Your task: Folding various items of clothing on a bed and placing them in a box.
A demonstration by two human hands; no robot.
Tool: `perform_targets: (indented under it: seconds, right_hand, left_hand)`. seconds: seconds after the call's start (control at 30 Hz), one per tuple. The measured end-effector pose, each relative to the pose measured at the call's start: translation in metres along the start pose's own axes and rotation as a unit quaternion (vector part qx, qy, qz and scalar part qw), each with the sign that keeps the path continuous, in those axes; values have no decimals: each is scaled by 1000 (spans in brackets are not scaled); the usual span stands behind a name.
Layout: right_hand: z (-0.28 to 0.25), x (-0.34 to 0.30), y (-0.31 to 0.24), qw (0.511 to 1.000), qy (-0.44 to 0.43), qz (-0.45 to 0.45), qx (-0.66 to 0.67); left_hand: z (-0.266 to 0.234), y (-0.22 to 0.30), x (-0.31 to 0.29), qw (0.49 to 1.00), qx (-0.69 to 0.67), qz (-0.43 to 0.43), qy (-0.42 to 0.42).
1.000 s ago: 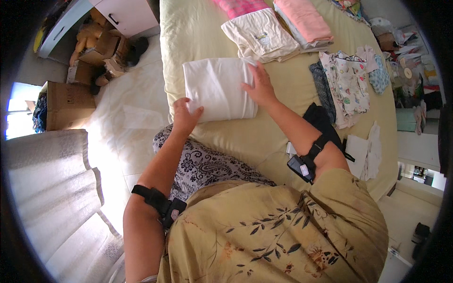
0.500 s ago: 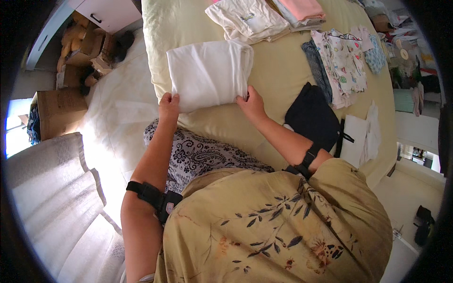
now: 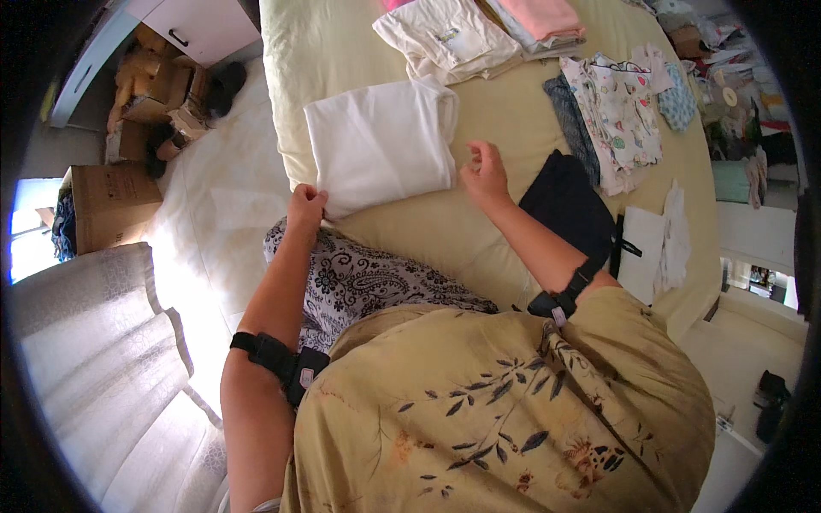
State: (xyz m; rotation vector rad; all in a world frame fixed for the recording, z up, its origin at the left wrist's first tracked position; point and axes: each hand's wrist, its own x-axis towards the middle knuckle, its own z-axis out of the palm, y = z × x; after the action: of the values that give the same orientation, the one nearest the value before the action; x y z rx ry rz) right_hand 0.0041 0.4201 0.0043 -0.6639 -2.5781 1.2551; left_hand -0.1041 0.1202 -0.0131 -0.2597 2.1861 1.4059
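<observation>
A folded white piece of cloth (image 3: 380, 145) lies on the bed in front of me, its fold towards the far right slightly raised; whether it is a garment I cannot tell. At its near left corner, my left hand (image 3: 306, 208) pinches the edge between thumb and fingers. My right hand (image 3: 486, 175) hovers just right of the cloth, apart from it, with fingers loosely curled and nothing in them. To the right of that hand lies a folded dark navy garment (image 3: 564, 205).
Pale yellow bedding (image 3: 419, 231) covers the bed. Folded cream clothes (image 3: 449, 38) and a pink folded cloth (image 3: 547, 17) sit at the far side. Printed clothes (image 3: 620, 111) are stacked at right, near white cloths (image 3: 646, 244). A cardboard box (image 3: 115, 205) stands on the floor at left.
My right hand has let go of the white cloth's near right corner and moved right, away from it. The cloth's near edge has shifted slightly towards me; my left hand stays at its corner.
</observation>
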Motion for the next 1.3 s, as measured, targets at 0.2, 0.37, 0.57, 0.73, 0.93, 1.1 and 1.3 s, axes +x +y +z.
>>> perform_targets:
  seconds: [0.2, 0.37, 0.57, 0.73, 0.93, 1.1, 1.3]
  right_hand:
    - [18, 13, -95, 935, 37, -336, -110]
    - [58, 30, -48, 909, -57, -320, -261]
    - [27, 47, -26, 915, -17, -247, -319]
    - [28, 53, -78, 918, 22, -332, -216]
    - [52, 85, -76, 896, -57, -307, -317]
    - [32, 110, -24, 941, -89, -141, -296]
    - [16, 109, -1, 990, -26, -100, -99]
  left_hand:
    - [42, 88, -39, 863, 284, 393, 141]
    - [30, 58, -19, 800, 498, 328, -66]
    - [19, 54, -15, 823, 497, 263, -77]
    - [18, 82, -9, 829, 432, 356, -16]
    - [20, 86, 23, 832, 497, 236, -73]
    - [17, 60, 30, 854, 479, 202, -41]
    - [8, 27, 17, 899, 407, 161, -15]
